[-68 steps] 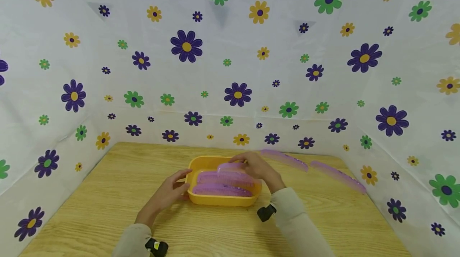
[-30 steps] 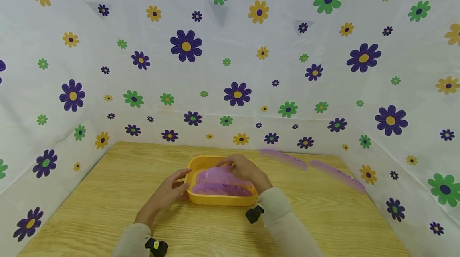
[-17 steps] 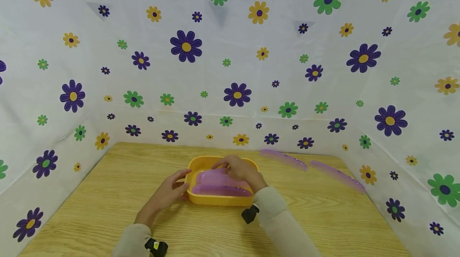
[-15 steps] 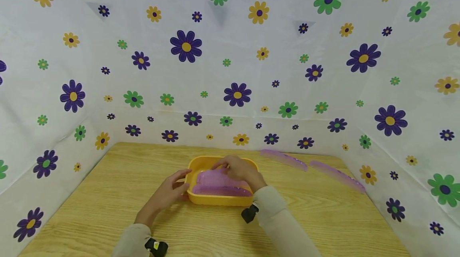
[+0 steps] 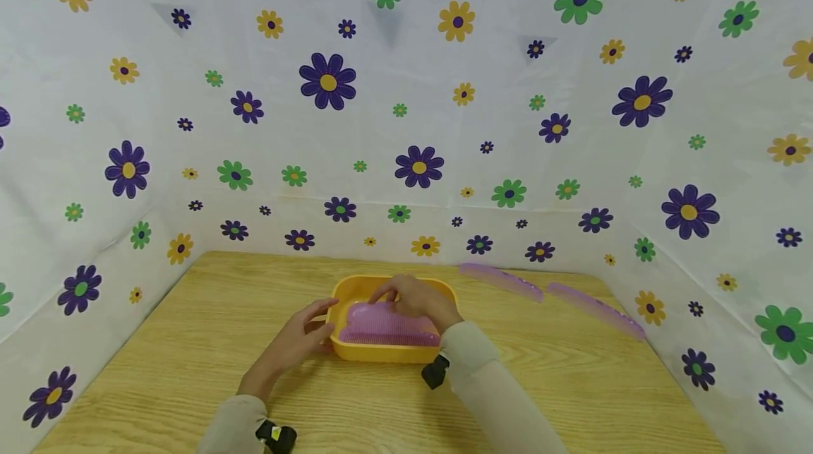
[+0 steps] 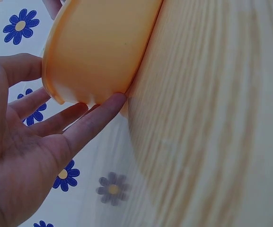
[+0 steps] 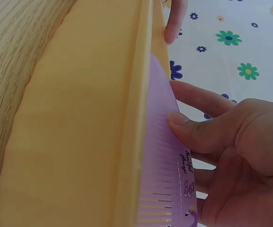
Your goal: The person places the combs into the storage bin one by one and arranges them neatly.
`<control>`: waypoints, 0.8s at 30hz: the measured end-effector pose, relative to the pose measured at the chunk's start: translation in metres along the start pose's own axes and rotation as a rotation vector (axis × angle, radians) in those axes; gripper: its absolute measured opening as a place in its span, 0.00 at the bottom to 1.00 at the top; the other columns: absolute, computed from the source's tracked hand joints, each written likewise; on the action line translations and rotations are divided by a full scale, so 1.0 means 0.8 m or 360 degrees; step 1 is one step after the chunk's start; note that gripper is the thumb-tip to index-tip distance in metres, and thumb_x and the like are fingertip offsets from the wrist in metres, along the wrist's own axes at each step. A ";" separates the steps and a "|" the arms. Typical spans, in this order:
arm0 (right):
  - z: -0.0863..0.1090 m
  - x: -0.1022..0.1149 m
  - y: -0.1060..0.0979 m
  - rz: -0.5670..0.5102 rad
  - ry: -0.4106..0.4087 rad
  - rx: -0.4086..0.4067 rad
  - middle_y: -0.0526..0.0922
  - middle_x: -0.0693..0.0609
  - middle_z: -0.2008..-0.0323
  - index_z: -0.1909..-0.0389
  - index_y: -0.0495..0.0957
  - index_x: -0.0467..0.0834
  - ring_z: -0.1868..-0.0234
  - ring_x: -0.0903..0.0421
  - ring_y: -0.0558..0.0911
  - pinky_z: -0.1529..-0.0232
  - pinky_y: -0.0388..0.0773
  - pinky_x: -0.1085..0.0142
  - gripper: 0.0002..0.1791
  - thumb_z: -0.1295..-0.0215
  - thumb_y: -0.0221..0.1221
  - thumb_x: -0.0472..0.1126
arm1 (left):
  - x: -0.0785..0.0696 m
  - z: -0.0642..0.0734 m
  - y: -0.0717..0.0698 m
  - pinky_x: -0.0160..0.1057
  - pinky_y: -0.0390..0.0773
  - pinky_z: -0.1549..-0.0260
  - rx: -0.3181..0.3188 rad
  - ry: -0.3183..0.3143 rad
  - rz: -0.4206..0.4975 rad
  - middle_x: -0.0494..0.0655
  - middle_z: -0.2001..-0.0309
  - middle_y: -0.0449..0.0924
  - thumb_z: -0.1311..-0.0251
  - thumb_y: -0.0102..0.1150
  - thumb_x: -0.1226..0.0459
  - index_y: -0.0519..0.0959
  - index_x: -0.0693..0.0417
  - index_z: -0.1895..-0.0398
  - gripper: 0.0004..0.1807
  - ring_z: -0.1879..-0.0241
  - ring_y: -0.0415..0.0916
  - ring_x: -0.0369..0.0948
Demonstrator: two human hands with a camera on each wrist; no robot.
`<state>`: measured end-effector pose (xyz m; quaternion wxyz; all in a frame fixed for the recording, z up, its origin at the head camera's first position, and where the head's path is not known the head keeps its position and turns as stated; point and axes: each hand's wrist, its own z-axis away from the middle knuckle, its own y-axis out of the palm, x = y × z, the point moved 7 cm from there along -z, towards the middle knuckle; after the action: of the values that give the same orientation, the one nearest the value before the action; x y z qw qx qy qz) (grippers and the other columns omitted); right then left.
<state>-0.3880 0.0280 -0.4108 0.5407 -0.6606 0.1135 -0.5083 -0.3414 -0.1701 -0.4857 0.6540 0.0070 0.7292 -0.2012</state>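
A yellow plastic basin (image 5: 390,353) stands on the table with purple combs in it. My right hand (image 5: 416,297) reaches over its right side and pinches a translucent purple comb (image 5: 375,320) by the back, between thumb and fingers. In the right wrist view that comb (image 7: 162,137), printed with small figures and lettering, stands just inside the basin's wall (image 7: 74,123), teeth toward the wall. It overlaps the combs beneath, whose number I cannot tell. My left hand (image 5: 298,341) touches the basin's left end. The left wrist view shows extended fingers (image 6: 98,118) against the outer wall.
Two more purple combs lie on the wooden table (image 5: 190,348) to the right: one near the back edge (image 5: 502,281), one farther right (image 5: 597,311). White flower-printed sheeting (image 5: 406,122) stands around the back and sides.
My right hand has carried the comb leftward and down into the basin, laying it over the others. My left hand has stayed at the basin's left end. The two combs outside have not moved.
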 end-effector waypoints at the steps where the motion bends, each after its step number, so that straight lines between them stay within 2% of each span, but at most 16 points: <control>1: -0.001 0.000 0.001 0.0010 0.0003 0.0005 0.82 0.44 0.45 0.47 0.88 0.49 0.47 0.49 0.78 0.37 0.81 0.52 0.23 0.31 0.54 0.22 | 0.001 0.000 0.000 0.46 0.89 0.50 0.0003 0.0003 0.0002 0.70 0.24 0.58 0.23 0.51 0.65 0.62 0.57 0.22 0.28 0.31 0.70 0.67; 12: -0.004 -0.004 0.008 -0.0052 0.0101 0.0066 0.82 0.47 0.47 0.49 0.88 0.53 0.46 0.50 0.78 0.37 0.80 0.52 0.21 0.29 0.57 0.26 | 0.000 0.000 0.000 0.46 0.89 0.50 0.0006 0.0009 0.0001 0.71 0.24 0.58 0.23 0.50 0.65 0.61 0.59 0.22 0.28 0.32 0.70 0.67; 24: -0.011 -0.005 0.015 -0.0056 0.0093 0.0093 0.84 0.48 0.48 0.47 0.87 0.52 0.47 0.51 0.80 0.37 0.80 0.53 0.21 0.29 0.56 0.27 | -0.002 0.001 0.001 0.46 0.88 0.49 -0.0010 -0.0005 -0.0034 0.70 0.24 0.58 0.22 0.50 0.65 0.62 0.57 0.22 0.28 0.32 0.71 0.66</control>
<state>-0.3915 0.0209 -0.4240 0.5471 -0.6313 0.1027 -0.5400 -0.3399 -0.1695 -0.4842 0.6531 -0.0032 0.7288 -0.2059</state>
